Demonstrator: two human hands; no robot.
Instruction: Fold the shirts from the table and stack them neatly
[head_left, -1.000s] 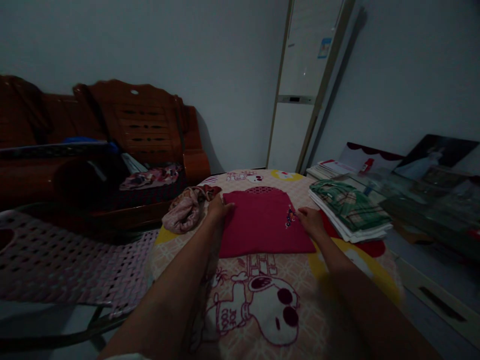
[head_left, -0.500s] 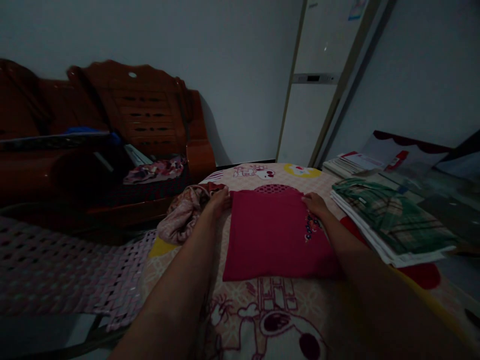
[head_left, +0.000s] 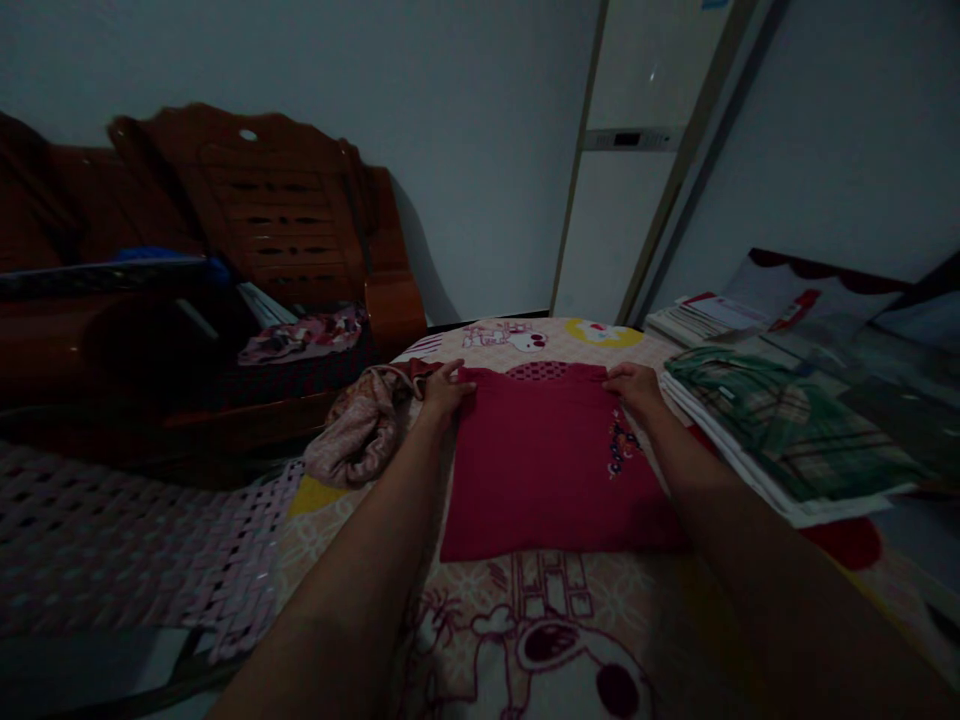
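Note:
A folded magenta shirt (head_left: 547, 470) lies flat on the patterned cloth (head_left: 465, 600), its dotted neckline at the far edge and a small embroidered flower near its right side. At the shirt's far left corner, my left hand (head_left: 446, 392) has the fabric between thumb and fingers. My right hand (head_left: 634, 390) pinches the far right corner, fingers closed over the edge. Just left of my left hand sits a crumpled patterned garment (head_left: 360, 425), partly bunched up. My forearms cover parts of the cloth and the shirt's right edge.
To the right lies a folded green plaid garment (head_left: 787, 420) on white layers, with a stack of papers (head_left: 697, 320) behind it. A woven pink chair (head_left: 150, 550) stands at left, a wooden bench (head_left: 262, 210) beyond. A tall white cabinet-like unit (head_left: 622, 220) stands at the back.
My left hand has shifted slightly, its thumb now over the shirt's corner. The shirt's far edge looks a little pulled out at both corners. The view has tilted slightly.

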